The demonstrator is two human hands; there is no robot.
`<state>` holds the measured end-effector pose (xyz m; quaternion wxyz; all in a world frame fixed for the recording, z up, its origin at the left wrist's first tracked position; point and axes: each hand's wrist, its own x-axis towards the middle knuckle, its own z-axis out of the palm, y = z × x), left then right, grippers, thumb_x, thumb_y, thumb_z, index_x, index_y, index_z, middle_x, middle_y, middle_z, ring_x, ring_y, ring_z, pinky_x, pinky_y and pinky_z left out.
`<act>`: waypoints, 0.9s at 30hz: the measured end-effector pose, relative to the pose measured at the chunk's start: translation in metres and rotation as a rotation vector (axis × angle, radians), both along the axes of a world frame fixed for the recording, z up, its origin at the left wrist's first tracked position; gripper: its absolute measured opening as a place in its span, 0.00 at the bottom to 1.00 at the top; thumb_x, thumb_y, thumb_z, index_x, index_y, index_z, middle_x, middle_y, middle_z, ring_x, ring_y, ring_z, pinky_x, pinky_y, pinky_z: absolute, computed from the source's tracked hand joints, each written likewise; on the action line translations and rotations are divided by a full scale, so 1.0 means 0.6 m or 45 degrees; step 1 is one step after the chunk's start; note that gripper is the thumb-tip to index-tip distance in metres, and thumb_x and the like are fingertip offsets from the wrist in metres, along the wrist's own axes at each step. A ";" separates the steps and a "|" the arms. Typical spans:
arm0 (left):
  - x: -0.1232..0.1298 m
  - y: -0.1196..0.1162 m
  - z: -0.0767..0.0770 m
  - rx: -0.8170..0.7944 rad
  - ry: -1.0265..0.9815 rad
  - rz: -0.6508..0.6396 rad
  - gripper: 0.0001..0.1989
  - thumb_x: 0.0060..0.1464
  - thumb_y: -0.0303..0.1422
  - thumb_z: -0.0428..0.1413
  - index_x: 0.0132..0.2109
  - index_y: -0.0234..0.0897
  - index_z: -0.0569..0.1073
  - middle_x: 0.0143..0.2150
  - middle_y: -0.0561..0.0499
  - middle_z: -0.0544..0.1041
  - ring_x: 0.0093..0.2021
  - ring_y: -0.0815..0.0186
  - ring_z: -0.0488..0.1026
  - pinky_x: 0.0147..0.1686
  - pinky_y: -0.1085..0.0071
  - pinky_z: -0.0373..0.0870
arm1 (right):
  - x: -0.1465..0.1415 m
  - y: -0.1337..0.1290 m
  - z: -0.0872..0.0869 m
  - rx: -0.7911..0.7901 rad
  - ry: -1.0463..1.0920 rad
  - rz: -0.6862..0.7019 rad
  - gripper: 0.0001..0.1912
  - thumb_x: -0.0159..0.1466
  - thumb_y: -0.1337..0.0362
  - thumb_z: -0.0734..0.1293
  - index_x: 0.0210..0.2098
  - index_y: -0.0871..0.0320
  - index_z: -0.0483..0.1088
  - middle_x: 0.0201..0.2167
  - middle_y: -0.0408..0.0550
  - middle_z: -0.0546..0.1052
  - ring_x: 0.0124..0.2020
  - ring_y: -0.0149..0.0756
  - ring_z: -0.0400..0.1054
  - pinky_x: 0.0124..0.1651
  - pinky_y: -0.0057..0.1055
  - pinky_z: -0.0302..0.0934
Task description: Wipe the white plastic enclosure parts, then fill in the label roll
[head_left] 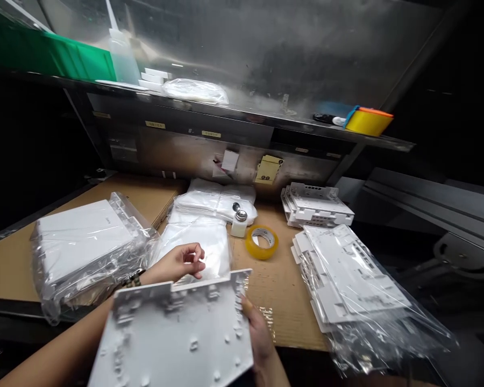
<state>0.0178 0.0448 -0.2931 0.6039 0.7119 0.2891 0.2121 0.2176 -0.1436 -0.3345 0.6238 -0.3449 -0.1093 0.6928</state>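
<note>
My right hand [260,333] grips the right edge of a white plastic panel [177,333], which shows small clips and raised bosses on its face. Beyond the panel's top edge, my left hand [187,260] hovers above a stack of clear plastic bags [193,236]. Its fingers are loosely bent and apart, with nothing visible between them. A beaded bracelet [134,280] circles the left wrist. Just past the bags stand a small white bottle with a metal top [239,223] and a roll of yellow tape [250,248].
At left, a bagged white panel stack [84,236] lies on cardboard [8,263]. More white panels [355,274], partly in clear film, lie at right, with another stack [317,204] behind. The shelf [258,119] above holds a green bin [72,56], squeeze bottle [123,56] and yellow roll [369,122].
</note>
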 end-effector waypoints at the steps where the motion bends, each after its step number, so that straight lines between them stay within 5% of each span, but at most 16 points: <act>1: 0.002 0.005 -0.006 0.034 -0.022 -0.021 0.15 0.60 0.41 0.65 0.36 0.36 0.70 0.41 0.51 0.73 0.37 0.65 0.72 0.37 0.65 0.75 | -0.018 0.024 -0.002 0.033 0.047 0.035 0.27 0.58 0.49 0.77 0.51 0.60 0.79 0.43 0.55 0.86 0.51 0.54 0.80 0.54 0.49 0.73; 6: -0.014 0.058 -0.019 0.242 -0.091 -0.090 0.24 0.63 0.56 0.56 0.38 0.37 0.71 0.35 0.53 0.72 0.32 0.66 0.70 0.33 0.65 0.71 | -0.067 0.129 0.002 0.117 0.147 0.084 0.27 0.54 0.50 0.79 0.46 0.62 0.79 0.39 0.55 0.85 0.50 0.54 0.79 0.52 0.49 0.73; 10: -0.048 0.083 0.001 0.474 0.029 0.045 0.22 0.64 0.54 0.57 0.38 0.37 0.72 0.38 0.51 0.74 0.36 0.63 0.72 0.37 0.63 0.73 | -0.064 0.150 0.002 0.119 0.121 0.018 0.25 0.53 0.51 0.80 0.42 0.64 0.79 0.36 0.55 0.85 0.48 0.54 0.80 0.51 0.47 0.73; 16: -0.063 0.078 0.040 0.877 0.391 0.352 0.12 0.64 0.37 0.53 0.40 0.43 0.82 0.59 0.44 0.76 0.52 0.53 0.69 0.56 0.53 0.66 | -0.025 0.095 -0.021 0.025 0.074 -0.077 0.24 0.51 0.52 0.82 0.40 0.62 0.80 0.34 0.53 0.85 0.46 0.53 0.81 0.51 0.45 0.74; 22: 0.002 0.073 0.059 0.916 0.677 0.390 0.13 0.66 0.40 0.56 0.48 0.41 0.82 0.48 0.46 0.83 0.50 0.54 0.75 0.55 0.52 0.71 | 0.006 0.033 -0.010 -0.052 0.035 -0.143 0.29 0.52 0.48 0.81 0.46 0.61 0.81 0.40 0.55 0.86 0.50 0.55 0.80 0.54 0.47 0.74; 27: 0.034 0.064 0.094 0.916 0.701 0.307 0.12 0.68 0.40 0.58 0.49 0.38 0.80 0.57 0.44 0.80 0.56 0.55 0.77 0.60 0.48 0.70 | 0.057 -0.059 -0.007 -0.126 -0.260 -0.545 0.34 0.61 0.45 0.76 0.61 0.54 0.75 0.47 0.56 0.85 0.52 0.56 0.80 0.56 0.53 0.74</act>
